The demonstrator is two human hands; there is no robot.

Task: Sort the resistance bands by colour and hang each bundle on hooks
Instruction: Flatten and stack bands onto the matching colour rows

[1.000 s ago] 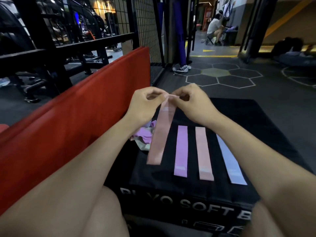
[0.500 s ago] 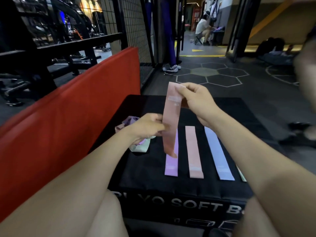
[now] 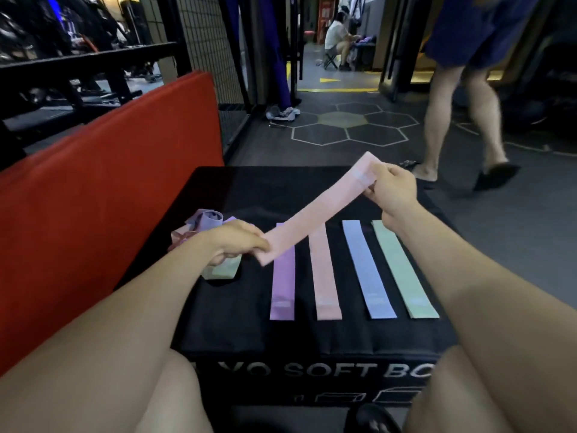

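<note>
A pink resistance band is stretched slantwise above the black soft box. My left hand pinches its near end and my right hand pinches its far end. Flat on the box top lie a purple band, a pink band, a blue band and a green band, side by side. A loose heap of bands sits at the box's left, partly hidden behind my left hand.
A red padded mat leans along the left of the box. A person's legs pass on the floor at the right, just beyond the box. A wire mesh panel and black racks stand behind. My knees flank the box's front.
The pink band went from hanging upright to stretched slantwise: my right hand moved right with the top end, my left hand slid to the lower end. A walking person entered at right.
</note>
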